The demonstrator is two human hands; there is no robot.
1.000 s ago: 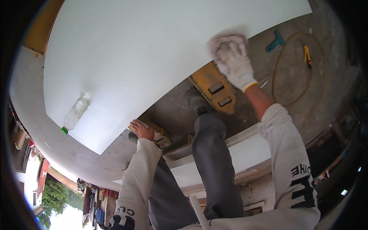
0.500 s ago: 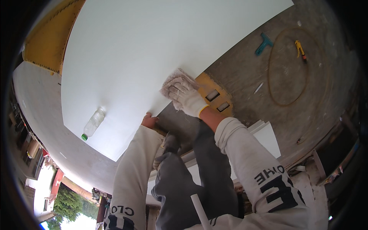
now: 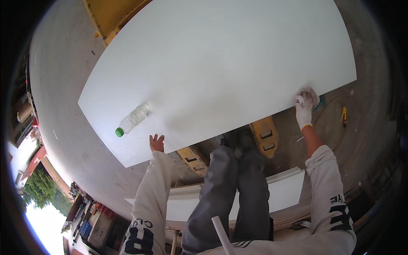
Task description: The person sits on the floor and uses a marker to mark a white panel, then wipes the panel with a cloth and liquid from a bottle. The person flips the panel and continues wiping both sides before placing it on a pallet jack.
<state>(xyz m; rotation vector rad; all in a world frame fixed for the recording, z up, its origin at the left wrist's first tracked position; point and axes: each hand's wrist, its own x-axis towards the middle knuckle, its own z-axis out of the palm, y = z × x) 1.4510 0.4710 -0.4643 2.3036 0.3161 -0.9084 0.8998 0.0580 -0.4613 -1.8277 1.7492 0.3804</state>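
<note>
A large white panel (image 3: 221,55) lies flat in front of me. My right hand (image 3: 303,114), in a white glove, grips a pale pinkish cloth (image 3: 313,95) against the panel near its right end, by the near edge. The bare left hand (image 3: 157,143) is at the near edge on the left, fingers spread, holding nothing. Just beyond it, a clear plastic bottle (image 3: 137,116) with a green cap rests on its side on the panel.
Yellow metal supports (image 3: 272,139) show under the near edge, and a yellow frame (image 3: 114,15) stands at the far left. On the floor to the right lie a yellow-handled air gun (image 3: 344,114) and a partly hidden teal tool (image 3: 321,101). White boards (image 3: 287,191) lie by my legs.
My right hand has carried the cloth far to the right along the near edge. The left hand's fingers are now spread. My view has shifted, showing more of the panel's right end.
</note>
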